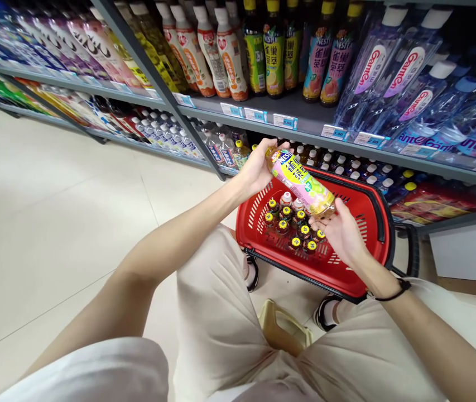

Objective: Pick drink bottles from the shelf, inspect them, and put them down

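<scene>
Head view, looking down at a seated person before a drinks shelf [304, 120]. A bottle [302, 183] with a pink-and-green label lies tilted, held between both hands above a red basket [374, 223]. The left hand [258, 167] is closed round the bottle's upper, cap end, thumb over the top; the right hand [340, 231] supports the lower end from beneath, fingers curled loosely against the base. A black band [392, 293] circles the right wrist.

The basket stands on the floor [53, 195] just in front of the person's knees, against the foot of the shelf. Inside it stand upright small bottles [292, 223], mostly yellow-capped, packed close together in the half nearer the left hand. The basket's black handle [411, 245] folds down on the far right side.

The shelf above carries rows of tea bottles [275, 50] and clear water bottles [405, 78], with price tags [284, 121] along its edge. A pale stool [283, 329] shows between the person's legs.
</scene>
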Available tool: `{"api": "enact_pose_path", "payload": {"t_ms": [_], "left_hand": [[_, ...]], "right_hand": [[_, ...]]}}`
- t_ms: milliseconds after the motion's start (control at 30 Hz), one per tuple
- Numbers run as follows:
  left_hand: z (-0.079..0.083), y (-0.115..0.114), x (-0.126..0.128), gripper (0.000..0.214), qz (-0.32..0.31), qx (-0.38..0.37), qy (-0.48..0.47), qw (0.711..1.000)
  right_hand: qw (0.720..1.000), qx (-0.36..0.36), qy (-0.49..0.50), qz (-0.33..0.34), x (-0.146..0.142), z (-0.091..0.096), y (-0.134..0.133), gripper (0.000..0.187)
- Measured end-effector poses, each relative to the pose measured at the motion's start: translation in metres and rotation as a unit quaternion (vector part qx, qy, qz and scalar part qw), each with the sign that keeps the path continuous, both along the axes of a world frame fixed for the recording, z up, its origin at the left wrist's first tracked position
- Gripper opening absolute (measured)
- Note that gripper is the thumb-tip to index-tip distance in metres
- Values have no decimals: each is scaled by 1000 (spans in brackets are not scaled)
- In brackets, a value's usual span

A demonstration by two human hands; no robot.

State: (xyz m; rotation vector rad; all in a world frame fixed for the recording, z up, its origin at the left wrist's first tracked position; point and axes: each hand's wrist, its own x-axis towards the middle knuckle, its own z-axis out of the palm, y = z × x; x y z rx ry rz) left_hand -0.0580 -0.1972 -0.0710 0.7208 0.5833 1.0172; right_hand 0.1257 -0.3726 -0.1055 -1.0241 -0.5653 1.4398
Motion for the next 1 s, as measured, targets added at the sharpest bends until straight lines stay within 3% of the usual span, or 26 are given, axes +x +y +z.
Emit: {"api": "enact_pose_path", "payload": {"t_ms": [100,200,367,500,633,833,900,1000], "left_hand": [[0,3,1,19,14,5,20,1000],[-1,6,2,20,16,19,44,999],[-1,5,1,22,-1,37,81,996],[1,2,-1,26,-10,42,95,995],[0,-2,0,44,9,77,105,991],[4,-4,-3,52,-44,66,123,989],[5,-6,-4,47,-68,60,121,988],[3,-9,-5,43,-95,70,134,984]], "right_hand": [[998,36,-40,-12,-2,1,-3,47],[991,66,-116,-30,-4,3,-7,54],[956,137,-253,-58,-7,0,-15,64],[906,203,-361,-82,-4,-6,-19,67],[855,255,-444,-85,2,-10,-21,69],[721,327,-610,-35,15,-18,-19,65],[705,318,-634,-7,19,-21,-15,69],[702,282,-653,23,22,-23,-12,81]]}}
